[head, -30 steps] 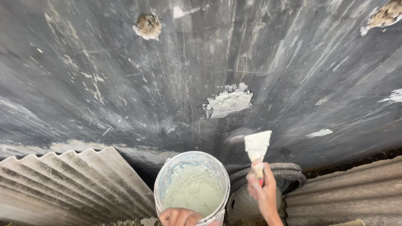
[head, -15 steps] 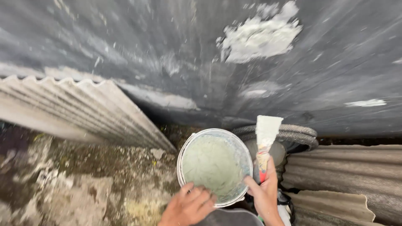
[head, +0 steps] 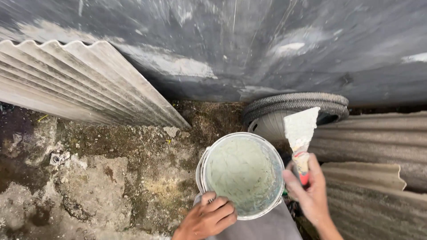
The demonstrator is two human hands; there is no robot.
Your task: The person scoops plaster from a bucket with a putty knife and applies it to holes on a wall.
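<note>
My left hand [head: 209, 218] grips the near rim of a white bucket [head: 202, 166] that holds pale green-white filler paste [head: 240, 171]. The bucket is held low, over my lap. To its right, my right hand [head: 311, 195] holds a putty knife [head: 300, 131] by its red handle, blade pointing up and coated with white paste. The blade sits just right of the bucket's rim, in front of a dark grey wall [head: 231, 40].
A corrugated grey sheet [head: 84, 84] leans against the wall at the left. More corrugated sheets [head: 378, 178] lie at the right. A grey ribbed plastic pot or tub [head: 289, 106] stands by the wall behind the bucket. Below left is cracked, mossy concrete ground [head: 89, 178].
The view has tipped down from the wall's patched spots to the ground. The bucket and putty knife stay in my hands, the knife lowered beside the bucket's rim.
</note>
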